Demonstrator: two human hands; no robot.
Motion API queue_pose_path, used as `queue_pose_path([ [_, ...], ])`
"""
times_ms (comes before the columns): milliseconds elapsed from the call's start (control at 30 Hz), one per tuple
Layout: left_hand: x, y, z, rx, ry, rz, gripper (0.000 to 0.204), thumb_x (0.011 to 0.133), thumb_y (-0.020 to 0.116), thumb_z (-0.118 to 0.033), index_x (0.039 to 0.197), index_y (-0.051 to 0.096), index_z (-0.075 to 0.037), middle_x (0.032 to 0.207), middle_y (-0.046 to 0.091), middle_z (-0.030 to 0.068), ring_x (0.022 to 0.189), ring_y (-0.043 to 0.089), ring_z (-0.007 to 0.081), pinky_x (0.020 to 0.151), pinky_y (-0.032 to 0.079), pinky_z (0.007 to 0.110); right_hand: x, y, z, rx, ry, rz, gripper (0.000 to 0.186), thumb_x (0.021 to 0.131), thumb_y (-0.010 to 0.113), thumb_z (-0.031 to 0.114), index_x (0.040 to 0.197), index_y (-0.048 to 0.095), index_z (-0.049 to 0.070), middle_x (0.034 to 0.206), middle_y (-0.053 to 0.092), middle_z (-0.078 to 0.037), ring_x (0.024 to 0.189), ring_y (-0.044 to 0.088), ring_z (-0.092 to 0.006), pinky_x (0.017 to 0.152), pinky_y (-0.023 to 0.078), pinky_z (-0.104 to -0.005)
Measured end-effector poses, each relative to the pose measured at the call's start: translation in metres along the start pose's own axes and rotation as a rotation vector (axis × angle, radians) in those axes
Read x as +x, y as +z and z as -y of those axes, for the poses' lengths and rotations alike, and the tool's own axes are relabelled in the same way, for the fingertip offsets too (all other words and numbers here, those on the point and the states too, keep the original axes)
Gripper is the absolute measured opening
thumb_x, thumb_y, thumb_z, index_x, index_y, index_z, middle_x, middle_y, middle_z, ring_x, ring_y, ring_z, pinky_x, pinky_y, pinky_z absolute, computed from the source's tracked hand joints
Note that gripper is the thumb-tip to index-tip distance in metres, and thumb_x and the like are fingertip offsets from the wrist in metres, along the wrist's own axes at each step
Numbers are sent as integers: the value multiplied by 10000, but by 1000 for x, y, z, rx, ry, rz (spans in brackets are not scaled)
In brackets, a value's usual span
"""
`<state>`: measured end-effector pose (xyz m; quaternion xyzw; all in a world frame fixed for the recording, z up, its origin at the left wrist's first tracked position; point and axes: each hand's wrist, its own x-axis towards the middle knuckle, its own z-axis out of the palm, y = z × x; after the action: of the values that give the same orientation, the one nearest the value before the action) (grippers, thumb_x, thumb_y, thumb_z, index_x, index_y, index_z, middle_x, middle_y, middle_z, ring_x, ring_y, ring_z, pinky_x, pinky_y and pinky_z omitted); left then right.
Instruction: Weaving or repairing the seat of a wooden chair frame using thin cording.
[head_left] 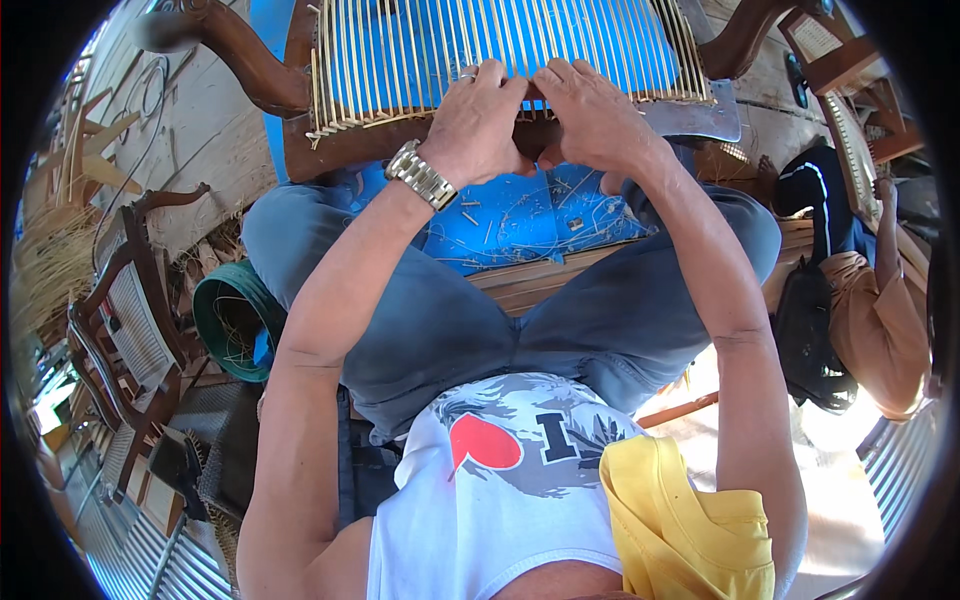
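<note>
A dark wooden chair seat frame [300, 120] lies in front of my knees, strung with many pale cane strands [400, 55] over a blue sheet. My left hand [478, 118], with a metal wristwatch [422, 175], presses on the near edge of the frame with fingers curled on the strands. My right hand [592, 112] sits beside it, touching it, fingers bent on the same edge. What the fingertips pinch is hidden.
A green bucket [232, 318] stands at my left knee. Finished wooden chairs with woven backs [130, 330] lie at the left. Another person [850, 290] sits at the right. Cane scraps litter the blue sheet [520, 225]. A yellow cloth [690, 520] hangs near my chest.
</note>
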<state>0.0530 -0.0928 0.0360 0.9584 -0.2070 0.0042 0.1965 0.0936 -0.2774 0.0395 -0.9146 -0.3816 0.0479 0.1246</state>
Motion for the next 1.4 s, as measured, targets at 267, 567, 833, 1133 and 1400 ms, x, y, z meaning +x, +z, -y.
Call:
queue_pose_path([
  [267,-1,-3,3,-42,-1,62,776,544,897,-376,1145,569,-10,1039,530,151,1013,553,335,866,494,432,3,-6,1,27,-7,62,705,592,901,283,1156,561,33,1137,587,-123,1113,548,-309,997,446,-405],
  [567,-6,0,1,-52,12,1,717,563,889,-348,1110,589,5,1015,522,153,988,550,331,841,501,439,1,-4,0,-45,-63,15,760,565,915,330,1186,591,36,1131,627,-116,1114,582,-299,941,486,-424],
  [833,-8,-1,-1,-77,37,-44,670,569,893,-324,1073,605,11,1006,510,146,966,544,324,850,495,428,1,1,-3,-10,-80,-10,710,558,901,311,1142,588,55,1096,604,-103,1074,566,-303,964,459,-412],
  [1133,-34,-32,27,-196,35,-119,532,722,812,-337,1101,626,-13,1062,555,156,1000,566,308,860,484,415,-7,-13,-2,252,-57,-48,791,583,901,305,1219,504,51,1165,494,-126,1130,510,-328,969,447,-441],
  [1400,-36,-26,49,187,-195,-69,266,863,688,-309,840,684,-44,859,620,133,862,614,317,760,477,446,8,9,31,227,-159,-40,802,605,917,278,1248,492,57,1182,485,-128,1113,494,-334,966,455,-429],
])
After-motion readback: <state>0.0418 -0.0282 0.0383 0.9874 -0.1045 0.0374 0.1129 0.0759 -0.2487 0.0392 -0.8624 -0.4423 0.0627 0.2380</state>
